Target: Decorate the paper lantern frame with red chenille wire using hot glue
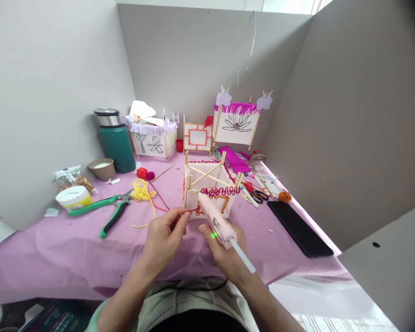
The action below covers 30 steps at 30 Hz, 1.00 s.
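Near: smooth plastic glue gun (213, 216); bare-wood stick frame (204, 175), matt papery panels (220, 205). Left: matt flask (116, 146), shiny metal collar (109, 120). Creased matt tablecloth (72, 256).

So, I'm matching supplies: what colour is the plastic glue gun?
The plastic glue gun is pale pink; see the head view.

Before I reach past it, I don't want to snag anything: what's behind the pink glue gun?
Behind the glue gun stands a white stick-framed box, orange trim showing beside the gun; the surface directly behind it is covered.
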Available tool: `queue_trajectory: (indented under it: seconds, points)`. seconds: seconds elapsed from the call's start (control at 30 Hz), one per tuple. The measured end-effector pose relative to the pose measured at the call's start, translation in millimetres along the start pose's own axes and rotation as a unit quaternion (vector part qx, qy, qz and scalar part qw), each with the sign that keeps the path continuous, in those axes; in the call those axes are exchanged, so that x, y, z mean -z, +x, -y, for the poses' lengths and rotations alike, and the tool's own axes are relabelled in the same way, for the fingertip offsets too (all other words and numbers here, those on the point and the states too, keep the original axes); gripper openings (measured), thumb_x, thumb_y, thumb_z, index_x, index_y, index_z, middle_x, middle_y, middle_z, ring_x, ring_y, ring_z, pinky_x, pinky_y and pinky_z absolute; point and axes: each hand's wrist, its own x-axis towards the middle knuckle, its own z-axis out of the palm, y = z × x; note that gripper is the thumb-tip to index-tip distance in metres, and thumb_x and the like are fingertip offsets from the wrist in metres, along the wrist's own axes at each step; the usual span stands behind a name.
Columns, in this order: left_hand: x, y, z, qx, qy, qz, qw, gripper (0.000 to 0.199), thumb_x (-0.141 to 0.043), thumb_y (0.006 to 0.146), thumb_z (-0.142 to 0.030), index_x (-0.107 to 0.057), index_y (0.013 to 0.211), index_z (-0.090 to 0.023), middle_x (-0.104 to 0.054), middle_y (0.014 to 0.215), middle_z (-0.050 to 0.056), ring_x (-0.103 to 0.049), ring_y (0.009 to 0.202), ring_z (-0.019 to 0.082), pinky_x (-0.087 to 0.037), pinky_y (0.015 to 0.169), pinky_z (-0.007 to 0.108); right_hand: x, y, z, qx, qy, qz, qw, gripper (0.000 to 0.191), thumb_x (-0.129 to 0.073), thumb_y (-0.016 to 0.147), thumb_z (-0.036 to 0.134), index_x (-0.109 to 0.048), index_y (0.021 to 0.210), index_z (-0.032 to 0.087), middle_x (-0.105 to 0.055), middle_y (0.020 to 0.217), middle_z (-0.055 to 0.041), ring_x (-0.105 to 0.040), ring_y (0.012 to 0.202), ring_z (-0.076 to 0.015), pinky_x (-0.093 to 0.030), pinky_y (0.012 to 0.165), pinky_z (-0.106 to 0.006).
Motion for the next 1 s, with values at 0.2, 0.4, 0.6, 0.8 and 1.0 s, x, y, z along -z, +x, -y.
queue_trajectory:
  seconds: [0.2,0.4,0.6,0.8,1.0]
  points:
    - [-0.6,0,1,-0.004,0.0,-0.005,1.0,0.026,-0.051,0.089,-0.037,-0.067,0.091,-0.016,-0.054,0.054,-0.004,-0.05,0.048,0.009,-0.038,0.047,0.018,-2,1,3,0.02,-0.015,0.005,1.0,0.025,-0.06,0.087,0.037,-0.056,0.068,0.021,-0.059,0.058,0.0013,-0.057,0.051,-0.0139,-0.041,0.049,-0.023]
    - [-0.3,0,1,-0.005,0.001,-0.008,1.0,0.026,-0.052,0.088,-0.037,-0.067,0.09,-0.016,-0.053,0.053,-0.005,-0.049,0.047,0.009,-0.037,0.046,0.018,-4,1,2,0.026,-0.01,0.002,1.0,0.025,-0.059,0.087,0.037,-0.056,0.069,0.021,-0.059,0.059,0.0013,-0.057,0.052,-0.0141,-0.04,0.049,-0.024]
    - [0.4,0,-1,-0.003,0.001,-0.011,1.0,0.026,-0.052,0.088,-0.038,-0.066,0.09,-0.016,-0.053,0.052,-0.005,-0.049,0.047,0.009,-0.038,0.047,0.018,-1,-2,-2,-0.001,-0.015,-0.009,1.0,0.028,-0.059,0.088,0.039,-0.053,0.067,0.021,-0.059,0.058,0.0006,-0.056,0.051,-0.0142,-0.037,0.045,-0.023]
    - [2.3,5,-8,-0.011,0.028,-0.032,0.999,0.027,-0.052,0.088,-0.038,-0.067,0.089,-0.016,-0.049,0.05,-0.006,-0.044,0.045,0.008,-0.034,0.044,0.018,0,-2,0,0.012,-0.005,0.004,1.0,0.026,-0.059,0.087,0.037,-0.053,0.068,0.021,-0.057,0.057,0.0021,-0.055,0.05,-0.0136,-0.038,0.047,-0.023]
    - [5.6,15,-15,-0.067,0.096,-0.089,0.989,0.025,-0.054,0.088,-0.035,-0.07,0.093,-0.016,-0.05,0.051,-0.006,-0.042,0.045,0.007,-0.032,0.046,0.018,8,-7,1,0.012,0.013,-0.005,1.0,0.03,-0.058,0.088,0.036,-0.047,0.064,0.021,-0.053,0.056,0.0022,-0.051,0.049,-0.0124,-0.036,0.045,-0.023]
